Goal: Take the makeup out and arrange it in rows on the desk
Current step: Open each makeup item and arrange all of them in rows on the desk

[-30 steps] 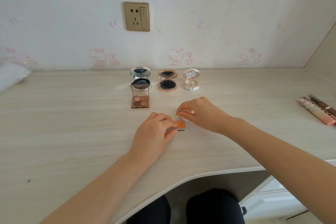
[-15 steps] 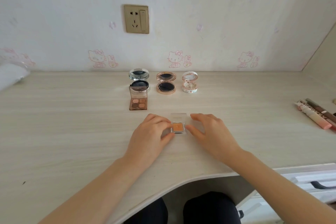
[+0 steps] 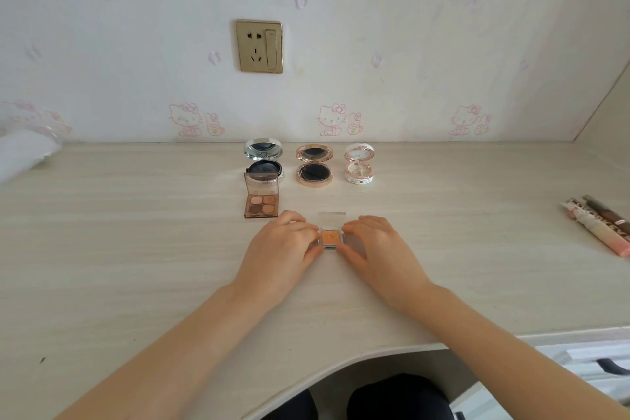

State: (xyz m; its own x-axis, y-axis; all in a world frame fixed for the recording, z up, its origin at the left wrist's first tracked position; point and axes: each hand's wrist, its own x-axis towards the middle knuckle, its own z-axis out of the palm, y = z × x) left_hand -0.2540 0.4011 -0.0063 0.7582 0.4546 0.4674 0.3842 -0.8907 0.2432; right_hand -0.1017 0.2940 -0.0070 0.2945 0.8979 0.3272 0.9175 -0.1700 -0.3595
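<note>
Held the orange pan point(image 3: 331, 237) flat on the desk point(image 3: 136, 232) between both hands. Pinched its left side with the left hand point(image 3: 283, 249), fingers curled onto the rim and thumb at the near corner. Pinched its right side the same way with the right hand point(image 3: 378, 249). Showed the pan's clear lid point(image 3: 331, 219) raised just beyond the fingertips. Showed a quad palette point(image 3: 261, 204), lid up, just beyond and left of the left hand, near the knuckles but apart. Included, farther beyond the grip, one row of open cases: a silver compact point(image 3: 263, 160) partly hidden behind the palette's lid, a gold compact point(image 3: 314, 164) straight beyond the pan, and a white compact point(image 3: 359, 164) beyond the right hand. Included several tubes point(image 3: 600, 228) side by side, well to the right of the grip. Included a white bag point(image 3: 24, 153) well to the left, partly out of view.
</note>
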